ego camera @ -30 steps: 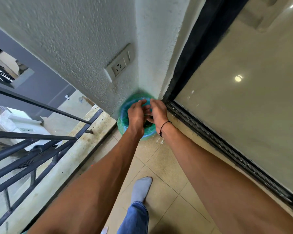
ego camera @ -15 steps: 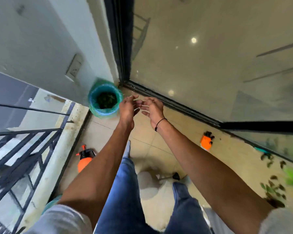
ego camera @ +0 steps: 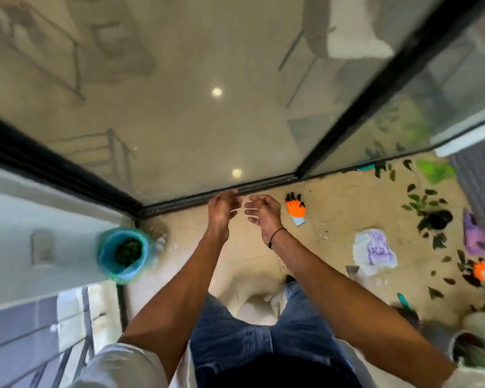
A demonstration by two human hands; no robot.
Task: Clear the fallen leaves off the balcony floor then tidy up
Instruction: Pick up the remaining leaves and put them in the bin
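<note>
My left hand [ego camera: 223, 210] and my right hand [ego camera: 262, 212] hover side by side above the tiled floor near the sliding-door track, fingers loosely curled and holding nothing. A blue bin with a green liner [ego camera: 125, 254] stands in the corner at the left, dark green leaves inside it. Fallen leaves [ego camera: 420, 201] lie scattered on the floor at the far right, around a small black pot [ego camera: 438, 219].
An orange work glove [ego camera: 296, 210] lies by the door track, and a second orange glove [ego camera: 482, 270] is at the right edge. A white-and-purple bag [ego camera: 373, 252] lies on the tiles. The glass door [ego camera: 179, 107] is ahead, the railing [ego camera: 76, 345] at the left.
My hands came out of the bin and drew away from it, empty. The view swung right, bringing the gloves, bag and scattered leaves into sight.
</note>
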